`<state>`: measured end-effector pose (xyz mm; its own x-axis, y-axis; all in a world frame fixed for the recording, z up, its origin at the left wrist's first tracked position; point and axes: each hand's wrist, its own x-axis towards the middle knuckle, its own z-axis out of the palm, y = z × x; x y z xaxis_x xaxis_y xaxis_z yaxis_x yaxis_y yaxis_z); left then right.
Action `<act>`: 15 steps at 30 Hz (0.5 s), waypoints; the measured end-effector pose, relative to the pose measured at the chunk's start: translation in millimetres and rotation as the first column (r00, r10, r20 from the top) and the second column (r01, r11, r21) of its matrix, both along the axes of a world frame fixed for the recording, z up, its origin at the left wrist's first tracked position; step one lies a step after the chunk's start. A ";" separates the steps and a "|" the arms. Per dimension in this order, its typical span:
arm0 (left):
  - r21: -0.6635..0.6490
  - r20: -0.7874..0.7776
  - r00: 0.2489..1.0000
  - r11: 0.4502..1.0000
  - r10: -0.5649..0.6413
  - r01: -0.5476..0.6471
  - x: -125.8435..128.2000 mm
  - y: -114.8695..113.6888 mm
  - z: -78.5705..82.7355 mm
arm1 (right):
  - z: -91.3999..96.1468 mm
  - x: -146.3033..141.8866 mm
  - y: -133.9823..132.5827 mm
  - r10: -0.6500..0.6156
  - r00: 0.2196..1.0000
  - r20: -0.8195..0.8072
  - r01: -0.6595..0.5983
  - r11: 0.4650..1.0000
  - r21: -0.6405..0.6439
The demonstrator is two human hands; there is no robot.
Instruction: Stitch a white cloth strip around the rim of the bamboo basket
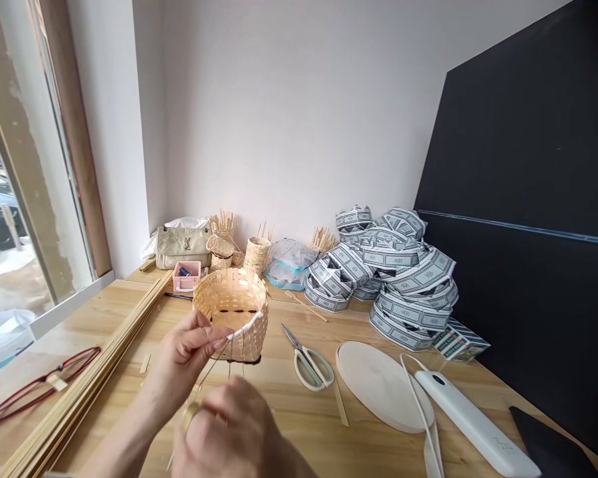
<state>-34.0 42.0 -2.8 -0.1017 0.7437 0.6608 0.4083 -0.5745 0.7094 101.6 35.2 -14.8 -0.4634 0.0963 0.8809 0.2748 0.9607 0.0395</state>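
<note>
A round woven bamboo basket [234, 302] stands on the wooden table [299, 411]. Its near rim is partly wrapped with a white strip [246, 326]. My left hand [184, 355] pinches that strip just in front of the rim. Below it, close to the camera, my right hand [224, 431] is curled closed around a thin strand that runs up toward the basket; a ring shows on one finger. Its fingertips face away from me.
Scissors [311, 362] lie right of the basket, then an oval wooden board [379, 385] and a white device with cable [471, 421]. Stacked patterned bands [398, 279] sit behind. Bamboo strips [99, 372] and red glasses [40, 385] lie left. Small baskets, a pink box and a bag line the wall.
</note>
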 end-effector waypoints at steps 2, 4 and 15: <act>0.013 0.010 1.000 1.000 0.013 -0.014 0.2 1.5 -1.7 | -7.3 0.5 -8.7 -0.021 0.999 -0.039 0.006 0.937 -0.350; 0.025 0.016 0.999 0.999 0.047 -0.047 -0.5 1.3 -1.2 | -8.5 10.8 -9.9 0.011 0.995 -0.101 -0.071 0.784 -0.617; 0.101 0.044 0.914 0.909 0.403 -0.405 -28.8 5.6 -8.3 | 4.8 160.9 44.0 -0.519 0.564 -0.642 -0.494 0.411 -0.766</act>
